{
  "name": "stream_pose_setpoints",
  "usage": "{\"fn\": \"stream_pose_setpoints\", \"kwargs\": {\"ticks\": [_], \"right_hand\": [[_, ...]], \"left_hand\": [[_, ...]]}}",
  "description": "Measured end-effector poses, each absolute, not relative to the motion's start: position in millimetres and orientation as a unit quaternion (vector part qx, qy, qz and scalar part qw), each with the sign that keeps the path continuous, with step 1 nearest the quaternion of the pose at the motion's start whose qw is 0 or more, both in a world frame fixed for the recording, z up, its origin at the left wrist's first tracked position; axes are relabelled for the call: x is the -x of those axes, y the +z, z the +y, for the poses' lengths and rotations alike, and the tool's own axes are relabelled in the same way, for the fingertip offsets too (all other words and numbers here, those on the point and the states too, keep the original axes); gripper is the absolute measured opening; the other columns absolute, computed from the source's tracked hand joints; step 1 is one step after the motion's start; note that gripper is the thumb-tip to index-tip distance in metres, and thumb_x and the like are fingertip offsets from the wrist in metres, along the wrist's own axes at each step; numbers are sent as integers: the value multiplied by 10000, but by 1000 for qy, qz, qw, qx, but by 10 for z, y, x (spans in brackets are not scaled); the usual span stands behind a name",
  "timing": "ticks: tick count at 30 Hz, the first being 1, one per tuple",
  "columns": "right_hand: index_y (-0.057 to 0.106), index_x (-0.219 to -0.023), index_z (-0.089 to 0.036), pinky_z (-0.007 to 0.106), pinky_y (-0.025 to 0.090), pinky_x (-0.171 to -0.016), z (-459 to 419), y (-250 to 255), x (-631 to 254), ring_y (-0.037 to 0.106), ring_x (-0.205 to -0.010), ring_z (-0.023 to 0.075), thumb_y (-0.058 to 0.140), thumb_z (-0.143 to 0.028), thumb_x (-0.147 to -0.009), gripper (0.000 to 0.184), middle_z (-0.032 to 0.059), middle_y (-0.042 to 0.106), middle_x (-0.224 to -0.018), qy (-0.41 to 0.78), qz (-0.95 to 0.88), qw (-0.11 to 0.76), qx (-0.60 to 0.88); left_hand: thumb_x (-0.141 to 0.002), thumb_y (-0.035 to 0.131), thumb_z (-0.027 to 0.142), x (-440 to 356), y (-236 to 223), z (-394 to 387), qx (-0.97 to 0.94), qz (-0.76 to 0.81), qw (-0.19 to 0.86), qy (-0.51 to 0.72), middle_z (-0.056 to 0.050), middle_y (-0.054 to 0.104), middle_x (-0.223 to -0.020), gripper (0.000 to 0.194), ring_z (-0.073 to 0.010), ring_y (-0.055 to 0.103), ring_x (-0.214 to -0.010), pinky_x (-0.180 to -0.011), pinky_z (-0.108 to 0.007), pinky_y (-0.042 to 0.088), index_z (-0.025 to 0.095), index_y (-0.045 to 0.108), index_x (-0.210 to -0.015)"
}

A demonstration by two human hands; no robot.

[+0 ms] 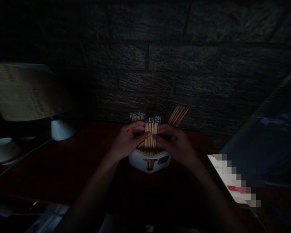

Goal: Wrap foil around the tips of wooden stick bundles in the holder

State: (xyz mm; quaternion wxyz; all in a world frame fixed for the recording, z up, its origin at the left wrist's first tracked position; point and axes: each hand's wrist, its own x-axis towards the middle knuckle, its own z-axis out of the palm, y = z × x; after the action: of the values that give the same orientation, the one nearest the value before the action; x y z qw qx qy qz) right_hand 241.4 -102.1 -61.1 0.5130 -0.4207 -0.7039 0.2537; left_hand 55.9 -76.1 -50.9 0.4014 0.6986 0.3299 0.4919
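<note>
Head: left hand (128, 139), right hand (175, 140) on 1 stick bundle (150, 143)

I have both bare arms stretched forward and slanting inward, the left arm (97, 184) coming up from the lower left of my view, the right arm (207, 181) from the lower right. My left hand (129, 140) and right hand (177, 140) face each other at about the same height, close together. On both, the fingers (137, 127) curl in behind and the thumbs (143, 138) point inward in front, pinching. I see a small red mark (128, 130) on the left hand.
</note>
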Motion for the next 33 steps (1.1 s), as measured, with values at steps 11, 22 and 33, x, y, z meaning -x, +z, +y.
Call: {"fn": "stream_pose_setpoints", "kwargs": {"ticks": [11,22,33], "right_hand": [[679,-916,-236,314,549,-776,-1033,-596,-2400,705,-849,168,690,-242,-841,76,12,745,-914,243,-706,527,407],[694,-972,-237,322,548,-791,-1006,-586,-2440,721,-871,184,704,-258,-842,132,21,765,-948,276,-708,503,413],[710,-995,-253,331,549,-855,-1023,-566,-2491,716,-912,175,735,-260,-825,172,6,765,-972,307,-702,512,388]], "left_hand": [[-784,750,245,-553,-516,-739,-703,318,401,493,-32,764,-906,216,-163,717,-852,-797,-269,557,163,673,-968],[-775,751,239,-546,-500,-742,-702,329,426,465,-49,773,-952,245,-188,720,-906,-837,-295,551,156,675,-992],[-754,784,297,-530,-510,-758,-642,348,454,511,-65,767,-997,281,-204,723,-928,-860,-339,593,161,714,-989]]}}
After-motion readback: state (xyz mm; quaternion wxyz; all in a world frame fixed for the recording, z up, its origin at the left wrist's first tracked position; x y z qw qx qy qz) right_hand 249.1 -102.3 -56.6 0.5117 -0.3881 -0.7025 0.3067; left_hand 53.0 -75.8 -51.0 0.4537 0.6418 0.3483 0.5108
